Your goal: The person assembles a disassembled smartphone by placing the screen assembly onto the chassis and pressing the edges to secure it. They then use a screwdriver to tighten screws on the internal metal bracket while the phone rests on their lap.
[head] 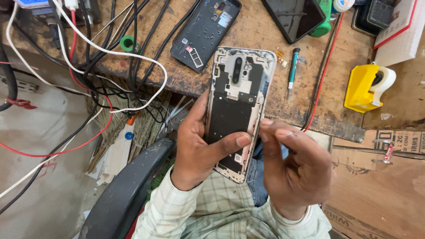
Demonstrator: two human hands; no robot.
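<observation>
My left hand [201, 148] grips an opened phone body [234, 106], back side up, its inner black shielding and camera cut-out exposed. The thumb lies across the lower part of it. My right hand [290, 166] is at the phone's right edge, fingertips pinched together against the rim; whether something tiny is between them I cannot tell. The phone is held over the front edge of a worn wooden bench [261, 33].
On the bench lie a removed black back cover [206, 33], a dark phone screen [294, 17], a small teal-handled screwdriver [293, 68], a yellow tape dispenser [367, 86] and tangled cables [95, 57]. A black chair arm [126, 190] is at lower left, cardboard boxes [380, 177] at lower right.
</observation>
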